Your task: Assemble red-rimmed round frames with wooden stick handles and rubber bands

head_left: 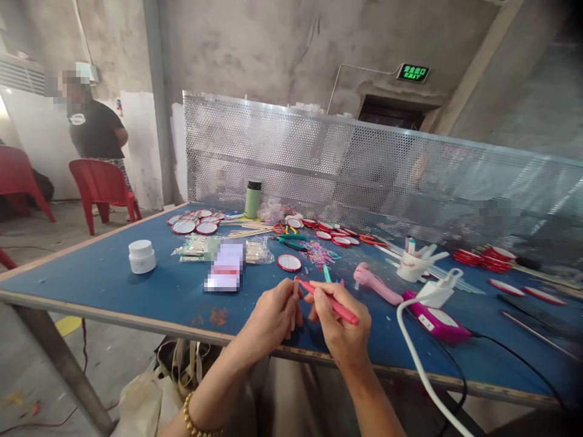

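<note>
My left hand [273,315] is closed around a thin wooden stick [295,291] held upright above the near edge of the blue table [113,285]. My right hand [337,321] grips a red pen-like tool [330,301] whose tip touches the top of the stick. Both hands meet just in front of me, low in the head view. A round red-rimmed disc [289,263] lies on the table just beyond them.
A white jar [141,255], bags of wooden sticks [200,247], a green bottle [253,199], several red-rimmed discs [194,223], a pink glue gun [376,284], a paper cup [412,266] and a magenta power strip [437,320] lie about. A person [93,130] stands by red chairs [102,185].
</note>
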`<state>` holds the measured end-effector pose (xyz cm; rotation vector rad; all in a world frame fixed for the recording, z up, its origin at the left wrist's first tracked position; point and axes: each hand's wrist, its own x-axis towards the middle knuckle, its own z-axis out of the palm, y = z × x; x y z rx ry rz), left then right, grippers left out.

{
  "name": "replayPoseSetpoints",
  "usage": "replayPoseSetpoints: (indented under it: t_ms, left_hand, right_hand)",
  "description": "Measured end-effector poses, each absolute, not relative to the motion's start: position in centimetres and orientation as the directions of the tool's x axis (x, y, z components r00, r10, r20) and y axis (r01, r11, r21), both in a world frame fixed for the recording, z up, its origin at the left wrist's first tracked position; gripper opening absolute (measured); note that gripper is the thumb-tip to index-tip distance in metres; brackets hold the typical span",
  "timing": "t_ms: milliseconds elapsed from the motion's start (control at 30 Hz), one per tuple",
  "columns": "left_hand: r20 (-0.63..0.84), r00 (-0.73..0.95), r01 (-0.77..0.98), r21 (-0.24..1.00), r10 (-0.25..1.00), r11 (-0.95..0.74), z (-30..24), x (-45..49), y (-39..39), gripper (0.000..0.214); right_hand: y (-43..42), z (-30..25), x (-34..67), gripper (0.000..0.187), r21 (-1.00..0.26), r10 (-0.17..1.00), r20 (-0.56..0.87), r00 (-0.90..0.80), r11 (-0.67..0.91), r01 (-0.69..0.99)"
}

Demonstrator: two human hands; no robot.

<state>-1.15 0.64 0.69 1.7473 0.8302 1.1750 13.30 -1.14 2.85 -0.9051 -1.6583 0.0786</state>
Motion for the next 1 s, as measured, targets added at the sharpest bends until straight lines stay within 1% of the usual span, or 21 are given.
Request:
replayPoseSetpoints:
  t_ms: [367,633,900,1000]
  left_hand:
    - [0.363,0.340,0.070,0.910,0.867,-0.409,0.98,-1.17,0.56,0.023]
    - [0.365,0.337,0.064,0.911,0.868,-0.408,0.81,-1.15,0.56,0.024]
    - [0.378,0.341,0.062,0.905,0.861,-0.422,0.70,-1.18,0.63,0.024]
    - [0.378,0.340,0.057,0.906,0.861,-0.420,0.69,-1.16,0.63,0.024]
  right_hand:
    - [-1.10,2.86,13.29,0.017,-0.482,0.582,0.813,-0.024,0.694,0.535]
    - [-1.19,2.90,13.26,0.018,-0.498,0.590,0.807,-0.013,0.692,0.522]
    - [-1.12,3.07,13.18,0.018,-0.458,0.566,0.823,-0.038,0.703,0.543]
    - [-1.09,2.99,13.21,0.018,-0.472,0.573,0.819,-0.026,0.699,0.537]
